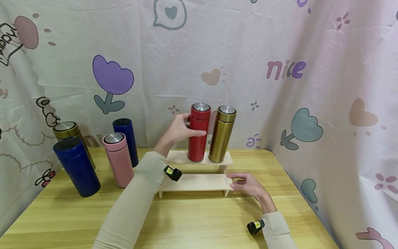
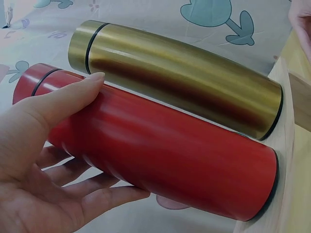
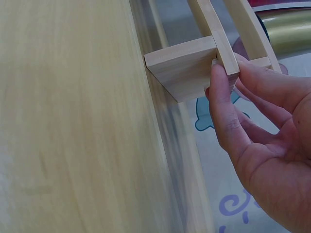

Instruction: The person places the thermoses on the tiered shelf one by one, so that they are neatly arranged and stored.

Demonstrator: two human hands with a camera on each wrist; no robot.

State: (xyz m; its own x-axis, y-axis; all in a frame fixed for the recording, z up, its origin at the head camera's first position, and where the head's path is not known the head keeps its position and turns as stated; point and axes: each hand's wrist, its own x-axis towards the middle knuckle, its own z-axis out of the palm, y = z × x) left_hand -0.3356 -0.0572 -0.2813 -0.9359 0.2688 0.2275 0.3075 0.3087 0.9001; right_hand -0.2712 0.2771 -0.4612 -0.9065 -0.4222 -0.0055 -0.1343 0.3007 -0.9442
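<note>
On the upper step of a pale two-tier wooden rack [image 1: 192,182] stand a red thermos bottle [image 1: 197,145] and a gold thermos bottle [image 1: 221,138], side by side. My left hand [image 1: 180,130] grips the upper part of the red bottle, thumb across its front; the left wrist view has the red bottle [image 2: 170,150] standing on the board with the gold bottle [image 2: 184,73] close beyond it. At the rack's right end, my right hand [image 1: 247,186] pinches the edge of the lower board. In the right wrist view, thumb and fingers of the right hand [image 3: 262,126] hold that board [image 3: 221,41] from both faces.
On the left of the wooden table [image 1: 199,221] stand a pink bottle [image 1: 119,162], a large blue bottle [image 1: 77,169], a slimmer blue bottle [image 1: 128,138] and another gold bottle [image 1: 66,129]. A patterned curtain [image 1: 199,52] hangs behind and along both sides.
</note>
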